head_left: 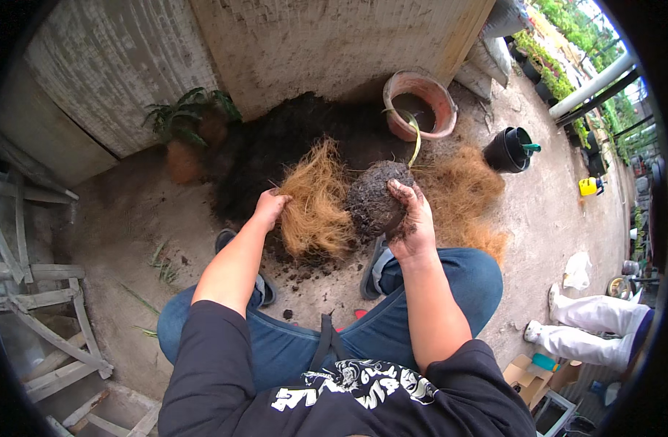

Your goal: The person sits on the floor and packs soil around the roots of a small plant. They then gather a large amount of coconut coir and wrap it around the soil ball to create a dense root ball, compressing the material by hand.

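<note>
My left hand (272, 208) grips the left edge of a loose bundle of brown coconut fibre (317, 207) above the ground. In my right hand (413, 221), its fingers smeared with soil, is a dark ball of soil and roots (376, 199). A long green leaf (416, 143) rises from the ball's top, its tip over a terracotta pot. The fibre bundle and the root ball are side by side, touching or nearly so. Behind both lies a heap of dark soil (268, 147).
The terracotta pot (447, 128) stands by the wall panel. More fibre (465, 202) lies at right, near black plastic pots (503, 150). A leafy fern-like plant (189, 114) is at back left, wooden frames (55, 300) at far left. Another person's legs (596, 328) are at lower right.
</note>
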A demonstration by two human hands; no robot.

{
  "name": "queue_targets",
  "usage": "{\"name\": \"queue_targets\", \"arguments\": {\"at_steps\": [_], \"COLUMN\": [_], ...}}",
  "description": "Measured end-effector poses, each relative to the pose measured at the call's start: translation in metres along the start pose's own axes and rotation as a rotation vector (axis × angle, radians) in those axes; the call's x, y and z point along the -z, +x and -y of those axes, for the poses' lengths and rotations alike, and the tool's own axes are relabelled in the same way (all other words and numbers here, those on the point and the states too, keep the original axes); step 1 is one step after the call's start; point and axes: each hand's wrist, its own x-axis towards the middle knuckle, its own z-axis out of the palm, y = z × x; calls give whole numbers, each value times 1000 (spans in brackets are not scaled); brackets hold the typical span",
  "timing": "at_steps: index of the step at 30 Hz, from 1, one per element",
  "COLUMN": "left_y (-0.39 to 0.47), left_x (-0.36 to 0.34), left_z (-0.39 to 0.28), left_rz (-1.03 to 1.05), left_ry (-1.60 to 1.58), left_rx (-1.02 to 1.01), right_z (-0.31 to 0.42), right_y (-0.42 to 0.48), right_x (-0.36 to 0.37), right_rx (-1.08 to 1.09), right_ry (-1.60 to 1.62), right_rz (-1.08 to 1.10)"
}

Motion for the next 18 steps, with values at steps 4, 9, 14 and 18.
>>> {"name": "queue_targets", "arguments": {"at_steps": [4, 9, 14, 18], "left_y": [-18, 10, -5, -4], "left_x": [14, 46, -8, -43], "left_z": [-9, -34, -95, -46], "left_rz": [24, 119, -250, -156], "left_ry": [-39, 586, 1001, 1021], "left_rx": [150, 125, 50, 5], "right_z": [-18, -39, -45, -49], "right_y": [6, 4, 1, 2], "right_x": [7, 8, 8, 6], "right_rx": [56, 37, 44, 60], "right_ry": [-111, -203, -242, -241], "right_rz": [-60, -83, -104, -90]}}
